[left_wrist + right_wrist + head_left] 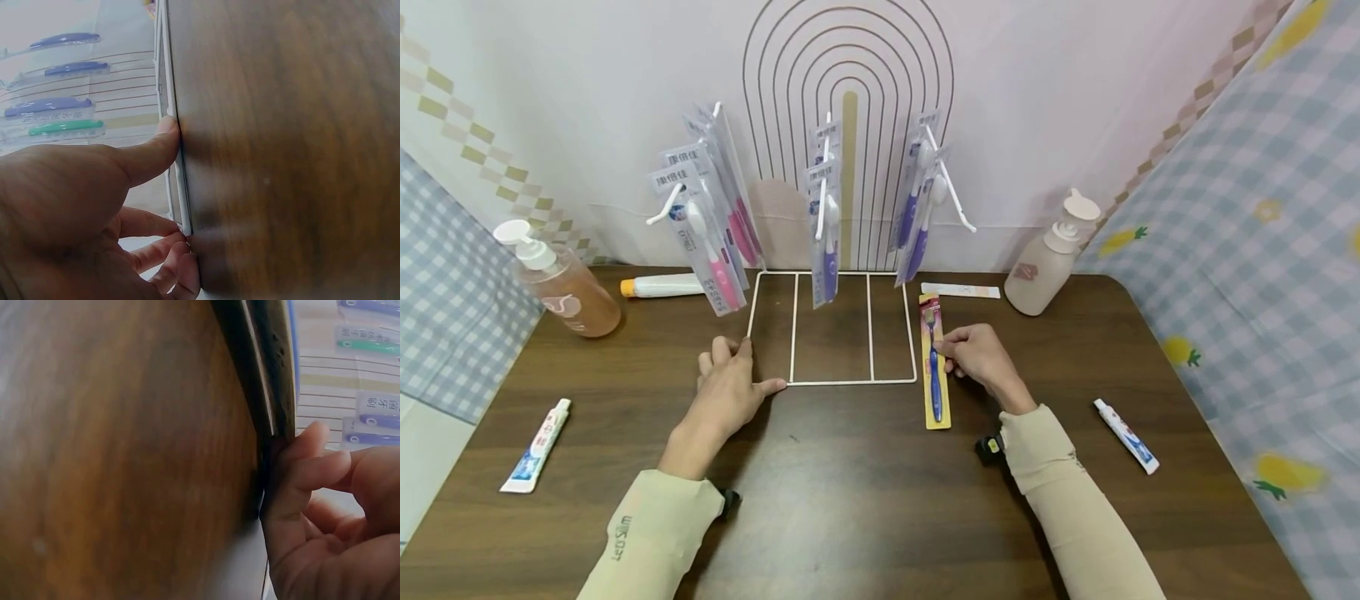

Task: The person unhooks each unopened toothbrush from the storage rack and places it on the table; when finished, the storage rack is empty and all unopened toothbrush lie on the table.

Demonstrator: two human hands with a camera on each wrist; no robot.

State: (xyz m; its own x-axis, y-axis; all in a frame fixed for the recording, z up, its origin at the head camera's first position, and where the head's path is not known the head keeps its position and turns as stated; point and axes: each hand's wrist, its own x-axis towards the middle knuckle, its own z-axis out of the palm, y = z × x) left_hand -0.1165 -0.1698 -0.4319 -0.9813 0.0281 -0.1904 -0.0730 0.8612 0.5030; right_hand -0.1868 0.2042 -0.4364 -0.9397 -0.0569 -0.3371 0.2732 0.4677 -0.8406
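In the head view my right hand (981, 358) pinches the right edge of a packaged blue toothbrush (936, 400) on a yellow card. The pack lies low over the table, brush head pointing away, right of a white wire rack (850, 382). Seen edge-on in the right wrist view, the pack (278, 369) meets the thumb and fingertips. My left hand (726, 392) rests at the rack's front left corner. Its thumb (164, 140) presses along the front wire, with the other fingertips gathered around the corner. Packaged toothbrushes (709, 242) hang on the rack's hooks, pink ones left, purple ones middle and right.
Pump bottles stand at the back left (576, 292) and back right (1041, 271). Behind the rack lie an orange-capped tube (666, 286) and a slim white box (960, 290). Toothpaste tubes lie far left (537, 446) and far right (1126, 436). Patterned cloth (1247, 275) borders the table.
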